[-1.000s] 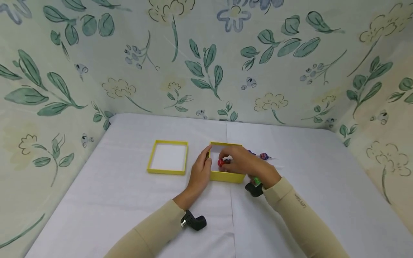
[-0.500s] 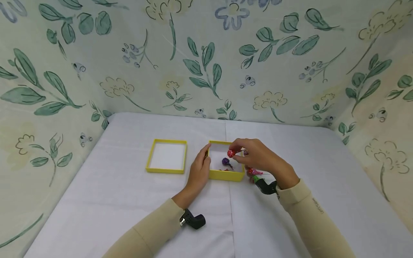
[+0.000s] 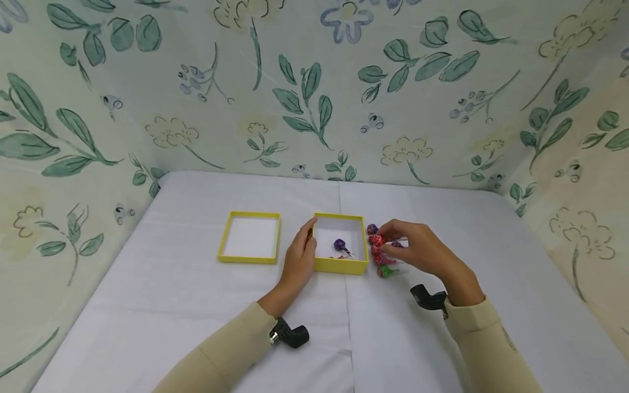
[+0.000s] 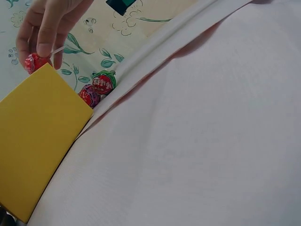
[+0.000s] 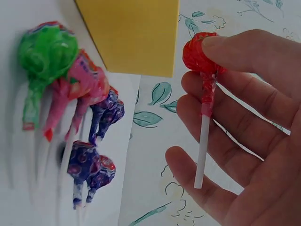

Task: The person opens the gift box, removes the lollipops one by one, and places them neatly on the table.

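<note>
A red-wrapped lollipop point(image 5: 200, 54) with a white stick is pinched by its head between the thumb and fingers of my right hand point(image 3: 417, 248), just right of the yellow box point(image 3: 340, 266). My left hand point(image 3: 298, 256) rests against the box's left side; the wall hides some of its fingers. Inside the open box lie a purple lollipop point(image 3: 339, 245) and a bit of something red near the front wall. Beside the box, under my right hand, lie several wrapped lollipops: a green one point(image 5: 47, 52), pink ones point(image 5: 89, 80) and dark purple ones point(image 5: 84, 160).
A shallow yellow-rimmed lid point(image 3: 248, 260) lies left of the box on the white-covered table point(image 3: 196, 305). Floral fabric point(image 3: 265, 109) hangs behind and at the sides. A black wrist camera point(image 3: 290, 334) sits on my left wrist, another point(image 3: 427, 297) on the right.
My right hand has lifted the red lollipop out of the box and carried it right, over the pile. The left hand stays at the box. The head view has shifted slightly.
</note>
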The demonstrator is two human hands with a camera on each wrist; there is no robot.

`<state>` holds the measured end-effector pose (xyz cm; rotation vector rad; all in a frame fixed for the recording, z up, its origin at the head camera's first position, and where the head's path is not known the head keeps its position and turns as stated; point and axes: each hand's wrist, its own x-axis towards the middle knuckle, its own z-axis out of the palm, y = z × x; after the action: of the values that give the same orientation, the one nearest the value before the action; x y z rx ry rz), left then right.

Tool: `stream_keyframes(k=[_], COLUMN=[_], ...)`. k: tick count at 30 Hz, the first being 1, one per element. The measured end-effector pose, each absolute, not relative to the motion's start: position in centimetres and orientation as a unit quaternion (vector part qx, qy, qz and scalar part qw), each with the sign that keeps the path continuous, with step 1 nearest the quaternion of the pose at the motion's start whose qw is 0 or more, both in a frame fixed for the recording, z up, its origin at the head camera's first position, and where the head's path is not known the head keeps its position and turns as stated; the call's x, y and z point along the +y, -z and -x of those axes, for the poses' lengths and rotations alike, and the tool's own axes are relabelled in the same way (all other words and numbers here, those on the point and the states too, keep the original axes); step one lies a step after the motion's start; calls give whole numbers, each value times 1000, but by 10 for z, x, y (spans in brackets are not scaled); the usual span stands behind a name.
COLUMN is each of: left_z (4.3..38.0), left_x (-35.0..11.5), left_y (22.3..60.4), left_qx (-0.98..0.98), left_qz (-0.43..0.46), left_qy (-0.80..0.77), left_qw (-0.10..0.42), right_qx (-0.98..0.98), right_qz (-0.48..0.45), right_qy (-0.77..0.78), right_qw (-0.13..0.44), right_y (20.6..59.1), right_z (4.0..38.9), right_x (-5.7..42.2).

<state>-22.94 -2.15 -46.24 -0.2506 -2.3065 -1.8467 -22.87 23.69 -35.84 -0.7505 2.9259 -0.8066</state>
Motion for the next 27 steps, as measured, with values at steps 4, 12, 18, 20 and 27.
stream_keyframes(k=[4, 12, 18, 20, 27], left_z=[228, 228, 228, 228, 229], left_x=[-22, -22, -23, -23, -23], left_y=[463, 462, 462, 462, 462], left_qx=[-774, -772, -772, -771, -772], left_qz=[81, 85, 84, 83, 84], left_qy=[623, 624, 625, 625, 624], left_qw=[82, 85, 83, 83, 82], right_qx=[941, 945, 955, 958, 962], right_qz=[223, 207, 183, 172, 160], right_qy=[253, 248, 230, 222, 210], right_qw=[20, 48, 46, 50, 63], right_y=[369, 383, 392, 395, 400], right_z=[225, 221, 223, 224, 229], right_x=[249, 269, 278, 281, 287])
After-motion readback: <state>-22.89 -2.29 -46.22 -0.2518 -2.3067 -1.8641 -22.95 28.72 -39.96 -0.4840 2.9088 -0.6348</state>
